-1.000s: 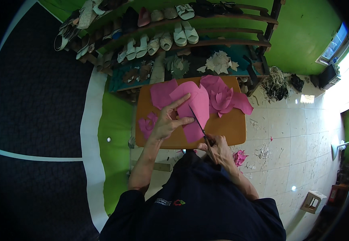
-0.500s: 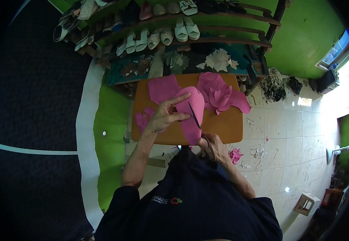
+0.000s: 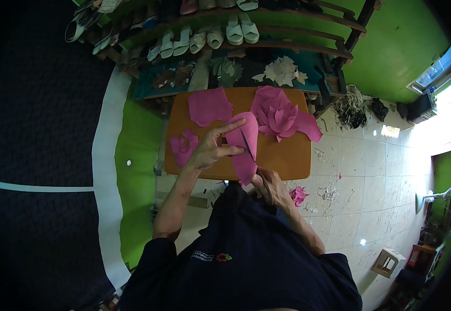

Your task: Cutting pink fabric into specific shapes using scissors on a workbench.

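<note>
Item: long oval piece of pink sheet material [image 3: 244, 147], lying on the orange-brown wooden bench [image 3: 287, 155] directly in front of you, its narrow end reaching the near edge.

Your left hand [image 3: 212, 147] lies spread flat on the left side of this piece, fingers open and pressing down, index finger stretched toward its far rounded end. It grips nothing; it pins the sheet to the bench.

Your right hand [image 3: 268, 185] sits at the near edge of the bench, just below the narrow end of the piece, closed around the handle of a thin dark blade [image 3: 246, 146]. The blade runs up across the pink piece, close beside your left fingers.

Nearby on the bench: a squarish pink sheet [image 3: 209, 106] just beyond your left hand; a small pink offcut with cutouts [image 3: 183, 146] to its left; a heap of pink petal-shaped pieces [image 3: 282, 114] to the right, apart from both hands.

Hard to make out: the handle of the blade is covered by your right hand, and your own dark shirt hides the bench's near edge below it. Whether the blade's tip touches the sheet cannot be told. A small pink scrap [image 3: 298, 195] lies on the tiled floor beside your right forearm.
</note>
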A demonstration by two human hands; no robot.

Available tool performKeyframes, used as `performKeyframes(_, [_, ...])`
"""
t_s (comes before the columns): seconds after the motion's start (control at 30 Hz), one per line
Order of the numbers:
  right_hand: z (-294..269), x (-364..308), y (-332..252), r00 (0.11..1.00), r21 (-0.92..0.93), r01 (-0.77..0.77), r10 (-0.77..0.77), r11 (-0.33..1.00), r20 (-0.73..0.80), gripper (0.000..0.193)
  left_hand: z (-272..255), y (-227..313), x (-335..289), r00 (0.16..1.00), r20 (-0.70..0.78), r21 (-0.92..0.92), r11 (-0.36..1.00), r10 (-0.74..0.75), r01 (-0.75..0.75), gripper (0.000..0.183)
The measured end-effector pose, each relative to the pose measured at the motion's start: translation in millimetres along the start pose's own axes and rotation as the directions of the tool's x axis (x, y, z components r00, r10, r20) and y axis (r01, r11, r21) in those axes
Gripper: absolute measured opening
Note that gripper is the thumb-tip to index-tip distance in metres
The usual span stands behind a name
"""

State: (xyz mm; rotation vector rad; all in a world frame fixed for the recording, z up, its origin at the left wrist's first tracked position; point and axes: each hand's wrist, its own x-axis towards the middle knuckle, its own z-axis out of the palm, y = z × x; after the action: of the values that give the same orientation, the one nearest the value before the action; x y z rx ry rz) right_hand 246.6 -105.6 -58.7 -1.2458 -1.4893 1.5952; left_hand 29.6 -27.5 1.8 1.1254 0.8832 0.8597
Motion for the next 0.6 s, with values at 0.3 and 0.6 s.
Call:
performKeyframes(0.3, [-6, 0, -8, 0.994, -0.043, -0.104, 0.106, 0.994, 0.034, 0.076, 1, 0, -2, 0.999, -0.015, -0.034, 0.999, -0.033, 0.032, 0.074])
performKeyframes(0.6, [-10, 0, -12, 0.995, -0.012, -0.079, 0.078, 0.997, -0.069, 0.072, 1, -11, 6, 0.993, -0.050, 0.092, 0.991, 0.104, -0.099, 0.069])
